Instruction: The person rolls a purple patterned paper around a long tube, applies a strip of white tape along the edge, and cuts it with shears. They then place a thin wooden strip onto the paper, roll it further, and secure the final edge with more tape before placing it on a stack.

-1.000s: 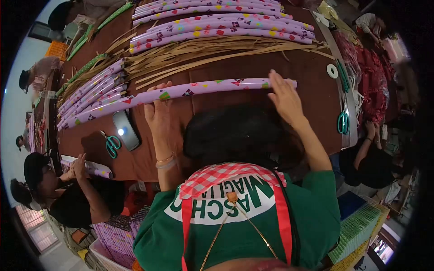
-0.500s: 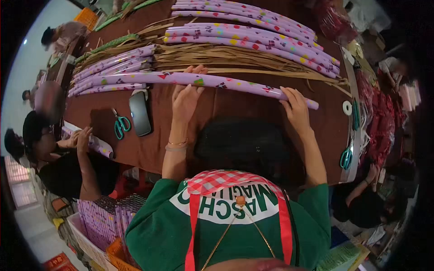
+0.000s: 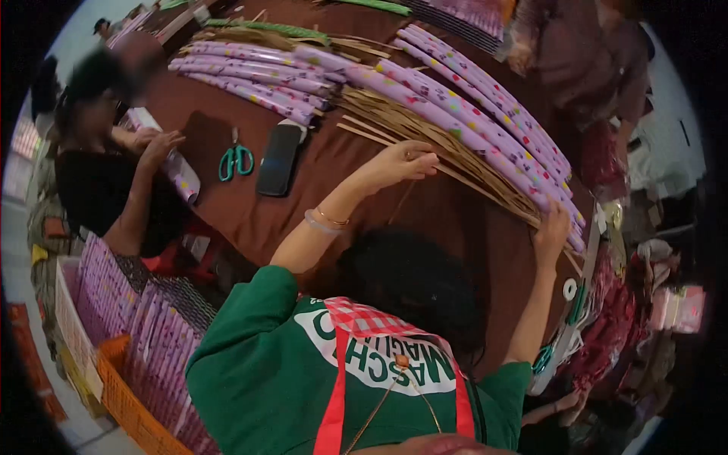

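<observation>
Diagonally, across a broad table covered in brown cloth (image 3: 470, 243), a long, glossy lilac tube with a multicoloured print (image 3: 425, 108), beside similar printed tubes (image 3: 493, 95) and flat tan strips (image 3: 402, 121). Clasped around its near end: the right hand (image 3: 553, 227). Apart from it, fingers loosely curled around nothing: the left hand (image 3: 406, 163). Could swing or roll out of line, as a judgement, because of being round, smooth and held at one end only. Could dent under a hard squeeze, or drag strips askew by catching on them.

Counted, largest to smallest: one table; one co-worker in black at the left (image 3: 98, 189), with others too cut off to count; at least four tubes at the right, the clasped one included, and at least four in the left cluster (image 3: 258, 72), overlaps hiding exact totals; many strips, too tangled to count; two hands; one dark rectangular phone (image 3: 279, 159); one pair of teal-handled scissors (image 3: 234, 154) beside it; one white ring-shaped roll (image 3: 569, 283).
</observation>
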Demonstrator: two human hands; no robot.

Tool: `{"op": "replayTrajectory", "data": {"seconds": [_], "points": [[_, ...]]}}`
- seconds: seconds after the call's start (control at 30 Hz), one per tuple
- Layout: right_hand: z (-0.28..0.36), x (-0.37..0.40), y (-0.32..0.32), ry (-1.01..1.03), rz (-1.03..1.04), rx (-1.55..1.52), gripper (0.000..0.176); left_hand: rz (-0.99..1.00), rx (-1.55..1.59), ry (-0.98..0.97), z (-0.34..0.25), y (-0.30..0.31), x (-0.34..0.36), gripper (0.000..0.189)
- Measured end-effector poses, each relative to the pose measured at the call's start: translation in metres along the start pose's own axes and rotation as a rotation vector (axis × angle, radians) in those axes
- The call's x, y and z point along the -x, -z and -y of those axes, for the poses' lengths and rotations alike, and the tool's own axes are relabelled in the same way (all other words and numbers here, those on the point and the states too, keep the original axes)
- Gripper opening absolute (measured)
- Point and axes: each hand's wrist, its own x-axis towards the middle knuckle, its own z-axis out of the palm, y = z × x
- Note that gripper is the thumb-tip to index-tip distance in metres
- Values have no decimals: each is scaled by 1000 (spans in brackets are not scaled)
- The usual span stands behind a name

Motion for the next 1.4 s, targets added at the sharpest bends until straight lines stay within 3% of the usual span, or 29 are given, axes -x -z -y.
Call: {"op": "replayTrajectory", "data": {"seconds": [0.1, 0.13, 0.17, 0.23, 0.27, 0.33, 0.37, 0.5, 0.6, 0.67, 0.7, 0.77, 0.9, 0.97, 1.0, 1.1, 1.17, 1.2, 1.27, 1.33, 1.37, 1.4], "points": [[-60, -36, -31, 6, 57, -172, 29, -15, -194, -143, 2, 15, 35, 44], [-77, -45, -39, -50, 152, -321, 28, -60, -111, -179, 9, 22, 56, 42], [-109, -48, -61, 19, 186, -282, 31, -173, -83, -193, 17, 31, 78, 39], [-149, -51, -90, -81, 390, -310, 37, -419, -16, -262, 42, 49, 134, 37], [-196, -48, -123, 60, 472, -252, 39, -612, 49, -253, 45, 51, 171, 32], [-252, -48, -177, -79, 702, -382, 48, -1008, -25, -152, 63, 55, 240, 29], [-187, -57, -130, -249, 765, -392, 52, -1174, 29, -174, 85, 55, 275, 28], [-178, -43, -144, -256, 678, -221, 52, -1748, -115, 22, 169, 28, 400, 30], [-175, -44, -154, -245, 625, -162, 52, -1934, 18, 110, 219, 1, 450, 27], [-172, -43, -157, -236, 597, -137, 52, -1924, 54, 303, 220, -20, 467, 33], [-172, -42, -158, -230, 589, -125, 52, -1913, -15, 309, 248, -20, 480, 35], [-173, -42, -158, -221, 568, -104, 52, -1858, -159, 472, 252, -26, 494, 30], [-177, -38, -156, -224, 511, -76, 53, -1889, -736, 713, 252, -9, 532, 22], [-179, -39, -155, -207, 477, -70, 53, -1901, -1042, 570, 274, 27, 572, 22], [-179, -41, -155, -193, 457, -71, 53, -1866, -1023, 640, 270, 42, 585, 25], [-183, -51, -157, -127, 404, -74, 53, -1643, -1184, 726, 271, 92, 624, 26], [-191, -54, -153, -88, 382, -72, 54, -1328, -1252, 929, 256, 106, 635, 23], [-187, -51, -146, -87, 372, -74, 54, -1083, -1370, 999, 279, 123, 656, 18], [-138, -44, -110, -243, 361, -68, 56, -1026, -1538, 975, 286, 125, 658, 16], [-98, -51, -76, -270, 357, -85, 48, -892, -1562, 1037, 281, 126, 655, 23], [-129, -55, -80, -101, 337, -135, 48, -860, -1613, 1074, 281, 126, 654, 24], [-133, -58, -73, -116, 338, -128, 48, -833, -1665, 1109, 280, 128, 653, 24]]}}
